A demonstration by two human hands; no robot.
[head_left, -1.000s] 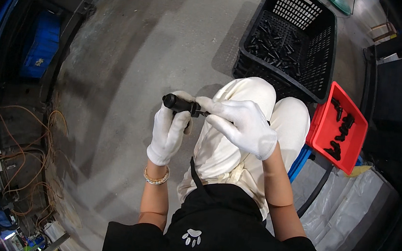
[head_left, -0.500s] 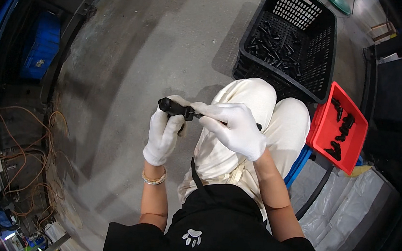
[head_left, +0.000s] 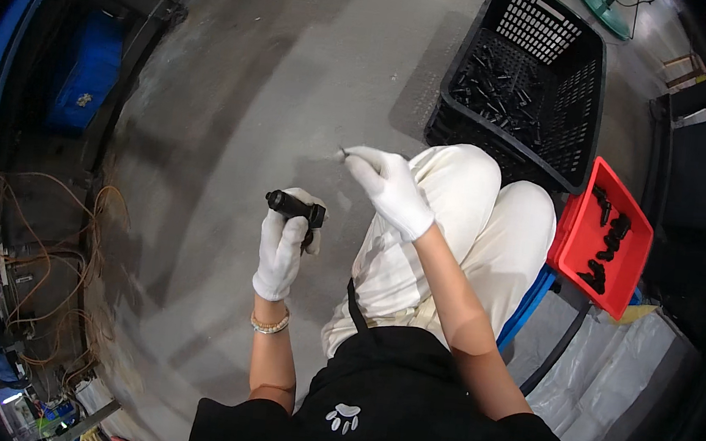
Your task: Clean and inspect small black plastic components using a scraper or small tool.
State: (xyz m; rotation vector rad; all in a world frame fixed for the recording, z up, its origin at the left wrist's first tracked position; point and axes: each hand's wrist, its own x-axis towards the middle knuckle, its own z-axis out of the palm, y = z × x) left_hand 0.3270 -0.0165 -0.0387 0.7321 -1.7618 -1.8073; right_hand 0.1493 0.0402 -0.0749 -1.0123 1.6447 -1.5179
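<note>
My left hand (head_left: 280,252), in a white glove, is closed around a black cylindrical plastic fitting (head_left: 293,207). The fitting lies across the fingers, its narrow round end to the left and a squarer end to the right. Up and to the right of it, apart from the fitting, is my gloved right hand (head_left: 390,192). Its fingers pinch a thin tool (head_left: 343,153) whose small tip sticks out to the left; the tip is blurred, and the glove hides the rest.
Beyond my knees stands a black plastic crate (head_left: 521,135) with many black parts inside. A red tray (head_left: 572,260) with several black fittings is at the right, near grey plastic sheeting (head_left: 611,364). Loose orange cables (head_left: 97,234) and machinery line the left side.
My right hand has moved up and away from the fitting, taking the thin tool off it. My left hand still holds the fitting, now slightly lower. The view has shifted a little.
</note>
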